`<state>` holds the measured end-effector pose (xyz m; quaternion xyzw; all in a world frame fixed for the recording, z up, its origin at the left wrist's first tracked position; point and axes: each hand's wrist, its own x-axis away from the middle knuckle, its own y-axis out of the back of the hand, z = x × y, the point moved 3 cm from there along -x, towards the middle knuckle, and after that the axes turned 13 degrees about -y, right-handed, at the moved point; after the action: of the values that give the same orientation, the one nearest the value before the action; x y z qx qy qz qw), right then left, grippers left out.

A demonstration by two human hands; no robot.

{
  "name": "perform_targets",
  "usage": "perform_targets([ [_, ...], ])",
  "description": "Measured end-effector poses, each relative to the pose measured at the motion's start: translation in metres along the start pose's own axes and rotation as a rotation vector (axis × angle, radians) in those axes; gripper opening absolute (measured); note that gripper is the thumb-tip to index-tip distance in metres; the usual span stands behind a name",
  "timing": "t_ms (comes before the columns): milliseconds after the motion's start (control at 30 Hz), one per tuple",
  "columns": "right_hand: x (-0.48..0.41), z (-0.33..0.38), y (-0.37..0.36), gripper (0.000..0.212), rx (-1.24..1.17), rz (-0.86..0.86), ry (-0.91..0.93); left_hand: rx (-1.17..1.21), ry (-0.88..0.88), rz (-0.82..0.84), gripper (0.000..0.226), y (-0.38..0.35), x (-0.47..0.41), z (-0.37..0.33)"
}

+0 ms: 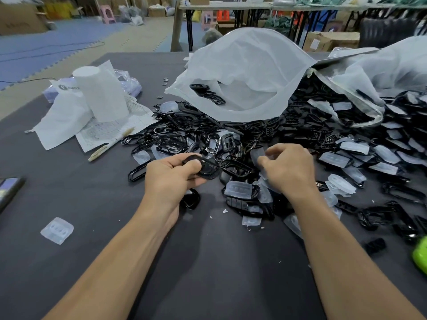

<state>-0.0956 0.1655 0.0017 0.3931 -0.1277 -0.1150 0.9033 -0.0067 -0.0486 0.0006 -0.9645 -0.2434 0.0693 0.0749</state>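
My left hand grips a black plastic key-fob shell just above the dark table. My right hand is beside it, its fingertips pinching a translucent silicone button pad. Right behind both hands lies a large heap of black shells and frames, mixed with several clear pads. One black part lies on the table under my left wrist.
A white mesh bag lies open behind the heap, a second bag at the right. Papers, a white roll and a pen sit at the left. A lone clear pad, a dark device and a green object lie near the edges.
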Motion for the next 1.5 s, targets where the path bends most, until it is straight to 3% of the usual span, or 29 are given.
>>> perform_targets([
  [67,0.003,0.004,-0.002,0.006,-0.043,0.001,0.031,-0.006,-0.003,0.011,0.025,-0.001,0.001,0.000],
  [167,0.006,0.005,0.004,0.016,-0.213,0.000,0.051,-0.011,0.000,0.022,0.025,-0.002,0.001,0.000],
  [367,0.023,0.018,0.002,0.027,-0.658,0.277,0.126,-0.077,0.000,0.037,0.024,-0.003,0.000,0.002],
  [567,0.041,0.028,-0.007,0.021,-0.722,0.402,0.170,-0.161,-0.019,0.075,0.023,-0.004,0.003,0.004],
  [767,0.047,0.032,-0.013,0.020,-0.831,0.563,0.061,-0.149,-0.019,0.107,0.024,-0.006,0.003,0.004],
  [867,0.045,0.033,-0.015,0.033,-0.921,0.689,-0.057,-0.155,-0.023,0.115,0.026,-0.007,0.002,0.004],
  [1067,0.046,0.030,-0.016,0.024,-0.961,0.689,0.039,-0.150,-0.040,0.122,0.023,-0.006,0.001,0.005],
  [1167,0.048,0.032,-0.014,0.017,-0.883,0.579,0.120,-0.150,-0.047,0.129,0.023,-0.006,0.001,0.006],
  [1367,0.066,0.034,-0.015,0.011,-0.448,0.031,0.527,-0.119,-0.058,0.102,0.032,-0.006,0.001,0.007],
  [1433,0.074,0.037,-0.019,0.010,-0.317,-0.061,0.682,-0.122,-0.045,0.104,0.029,-0.006,0.001,0.009],
  [1500,0.077,0.038,-0.025,0.010,-0.279,-0.038,0.721,-0.098,-0.020,0.096,0.022,-0.005,0.001,0.010],
])
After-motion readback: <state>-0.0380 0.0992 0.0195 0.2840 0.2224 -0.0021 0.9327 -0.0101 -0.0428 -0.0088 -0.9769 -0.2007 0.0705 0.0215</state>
